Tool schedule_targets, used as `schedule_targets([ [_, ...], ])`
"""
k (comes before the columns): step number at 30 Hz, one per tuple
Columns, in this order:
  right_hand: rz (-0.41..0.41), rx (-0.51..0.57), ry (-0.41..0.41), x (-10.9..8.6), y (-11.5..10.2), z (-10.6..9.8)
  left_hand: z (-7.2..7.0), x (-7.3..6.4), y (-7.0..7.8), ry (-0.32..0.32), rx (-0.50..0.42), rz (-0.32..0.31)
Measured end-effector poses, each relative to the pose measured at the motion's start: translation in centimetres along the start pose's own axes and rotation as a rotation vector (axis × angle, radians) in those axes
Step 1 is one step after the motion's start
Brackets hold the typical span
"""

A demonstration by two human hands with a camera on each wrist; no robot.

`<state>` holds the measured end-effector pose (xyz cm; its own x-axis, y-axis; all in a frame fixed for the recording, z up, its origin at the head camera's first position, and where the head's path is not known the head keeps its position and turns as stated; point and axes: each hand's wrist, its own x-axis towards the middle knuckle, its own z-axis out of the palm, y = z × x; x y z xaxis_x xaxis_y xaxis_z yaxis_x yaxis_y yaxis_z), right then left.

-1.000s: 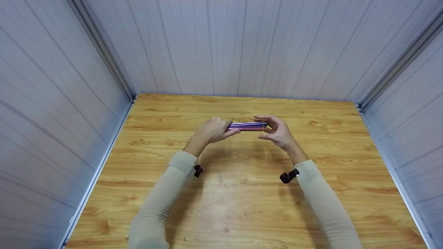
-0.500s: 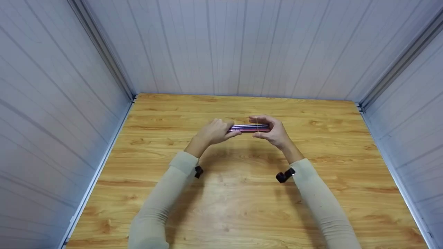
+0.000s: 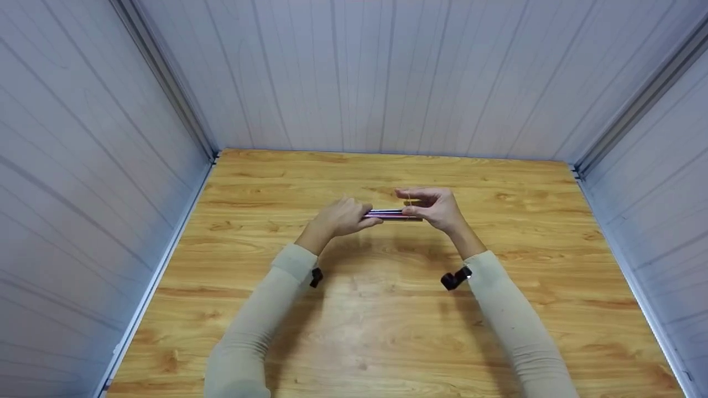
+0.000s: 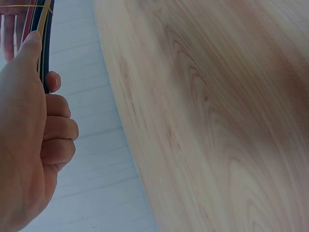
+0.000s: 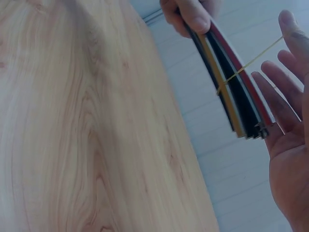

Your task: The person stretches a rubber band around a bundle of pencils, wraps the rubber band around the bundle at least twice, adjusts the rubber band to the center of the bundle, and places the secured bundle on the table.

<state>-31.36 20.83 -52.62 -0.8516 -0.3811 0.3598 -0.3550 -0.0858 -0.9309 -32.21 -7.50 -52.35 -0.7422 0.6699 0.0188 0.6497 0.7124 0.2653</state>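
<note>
A bundle of long, thin, pencil-like sticks, black, yellow and red, lies sideways between my hands above the table. My left hand grips one end, its thumb along the sticks and the fingers curled underneath. Around the other part runs a thin yellow rubber band. With spread fingers and thumb, my right hand holds the band stretched away from the bundle. In the right wrist view the band runs taut to a digit tip, while the other fingers lie behind the sticks' free ends. The left wrist view catches only part of the bundle.
Below the hands is a wood-grain tabletop. Pale panelled walls enclose it at the back, left and right. A small black camera sits on each wrist, the right one standing out from the sleeve.
My right hand first moves left along the bundle with the band around it. Then its thumb shifts over the bundle's front. Bundle and left hand sink slightly in the head view.
</note>
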Motion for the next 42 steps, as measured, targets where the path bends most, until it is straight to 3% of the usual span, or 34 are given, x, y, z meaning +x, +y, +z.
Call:
schedule_targets([
  [10, -0.066, 0.013, -0.032, 0.4, -1.1, -0.1, 0.4, 0.0, -0.1, -0.046, -0.014, -0.022],
  [17, -0.100, 0.042, -0.097, -0.4, -1.5, 0.2, 0.1, 0.2, -0.9, 0.005, 0.002, -0.063],
  [22, -0.143, 0.064, -0.130, -1.1, -1.9, 0.6, -0.4, -0.1, -1.5, 0.002, 0.014, -0.118],
  [30, -0.236, 0.162, -0.250, -1.5, -2.0, 1.6, -0.6, 0.1, -1.7, 0.026, 0.022, -0.133],
  [33, -0.286, 0.116, -0.249, -1.5, -1.9, 2.0, -0.6, 0.1, -1.8, 0.034, 0.033, -0.151],
  [37, -0.360, -0.030, -0.179, -1.6, -1.6, 2.3, -0.5, 0.2, -1.8, 0.046, -0.007, -0.182],
  [42, -0.453, -0.251, -0.090, -1.7, -0.9, 2.7, 0.2, 0.5, -1.7, 0.077, -0.145, -0.241],
])
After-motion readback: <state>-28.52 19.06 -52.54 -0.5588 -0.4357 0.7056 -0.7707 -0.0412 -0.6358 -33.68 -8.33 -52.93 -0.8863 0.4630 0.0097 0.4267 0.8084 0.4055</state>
